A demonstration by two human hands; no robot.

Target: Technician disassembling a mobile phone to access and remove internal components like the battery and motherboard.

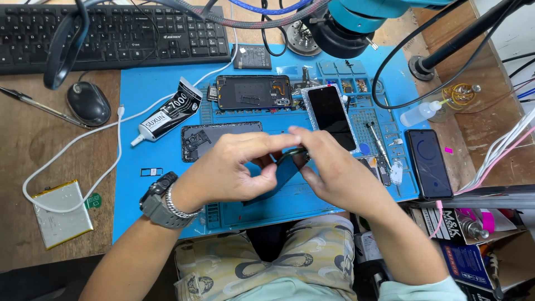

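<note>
So mid-frame, both hands pinching a dark phone part (281, 170): left hand (234, 170) w/ thumb+fingers, right hand (329, 170) at its top edge. We'd keep grip light, low over blue mat (161, 206).

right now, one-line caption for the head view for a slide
Both hands, left hand and right hand, pinch a dark phone part over a blue repair mat among opened phones.

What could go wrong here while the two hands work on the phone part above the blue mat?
Both hands, left hand and right hand, pinch a thin phone part in mid-air; it may bend or drop. The glue tube and small tray lie near the left wrist and could be knocked.
</note>
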